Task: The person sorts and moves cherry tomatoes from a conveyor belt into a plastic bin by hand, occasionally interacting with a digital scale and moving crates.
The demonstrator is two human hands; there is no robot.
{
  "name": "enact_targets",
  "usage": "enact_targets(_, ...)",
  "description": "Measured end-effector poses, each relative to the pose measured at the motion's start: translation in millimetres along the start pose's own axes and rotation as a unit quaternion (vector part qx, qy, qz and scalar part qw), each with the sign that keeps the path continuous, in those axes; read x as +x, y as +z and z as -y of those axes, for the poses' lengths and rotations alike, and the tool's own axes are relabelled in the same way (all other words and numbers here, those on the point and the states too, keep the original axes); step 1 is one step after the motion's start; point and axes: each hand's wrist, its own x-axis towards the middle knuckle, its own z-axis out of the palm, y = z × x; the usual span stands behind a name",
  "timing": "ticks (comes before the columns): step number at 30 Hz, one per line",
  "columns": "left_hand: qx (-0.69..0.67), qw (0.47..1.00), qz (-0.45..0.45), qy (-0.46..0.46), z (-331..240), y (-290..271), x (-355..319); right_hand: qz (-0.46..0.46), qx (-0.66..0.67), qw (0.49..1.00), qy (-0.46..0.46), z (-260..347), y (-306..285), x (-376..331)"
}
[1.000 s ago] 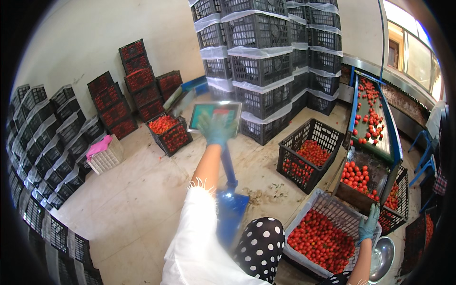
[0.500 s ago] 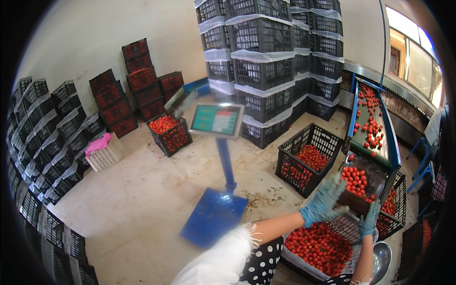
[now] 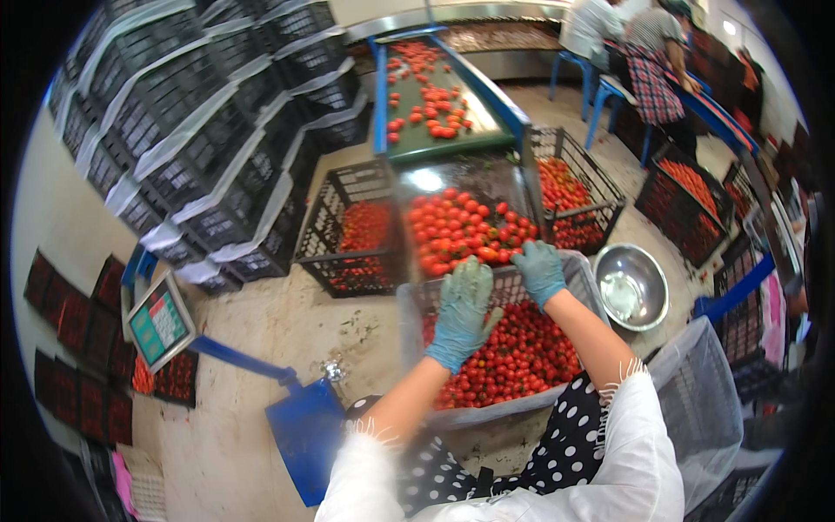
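Note:
Red cherry tomatoes (image 3: pixel 470 228) are heaped on the dark chute (image 3: pixel 409 174) at the end of a green conveyor belt. Below its lip stands a lined crate (image 3: pixel 594 283) with many cherry tomatoes (image 3: pixel 513 357) in it. My left hand (image 3: pixel 465 304), in a blue-green glove, lies at the chute's lip beside the heap, fingers stretched forward, thumb apart, holding nothing visible. Touching the right end of the lip is my right hand (image 3: pixel 541 271), gloved too. Its fingers are slightly bent beside the tomatoes and appear to hold nothing.
Crates of tomatoes flank the chute, one left (image 3: pixel 352 235) and one right (image 3: pixel 578 187). A steel bowl (image 3: pixel 631 287) lies right of the lined crate. Stacked black crates (image 3: pixel 200 130) and a blue floor scale (image 3: pixel 304 435) are left. Co-workers (image 3: pixel 652 52) are at the back right.
My view has swung right, bringing the conveyor to the middle. My left hand has come down to the chute's lip. The right hand stays by the lip, its fingers now angled inward.

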Motion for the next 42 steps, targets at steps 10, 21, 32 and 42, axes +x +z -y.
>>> enact_targets(10, 0.087, 0.995, 0.001, 0.044, 43.5, 39.1, 3.9, 0.043, -0.018, 0.999, -0.023, 13.7, 0.8, -22.0)
enact_targets(21, 0.135, 0.989, 0.039, -0.055, 60.6, 58.7, -13.9, 0.308, 0.156, 0.935, 0.076, 40.1, -21.5, -11.4)
enact_targets(32, 0.042, 0.989, 0.128, -0.053, 48.1, 55.9, -15.2, 0.173, 0.159, 0.963, 0.13, 26.2, 25.7, -27.9)
enact_targets(42, 0.082, 0.98, 0.168, -0.071, 45.0, 65.6, -13.4, 0.065, 0.056, 0.989, 0.124, 41.3, 45.1, 22.8)
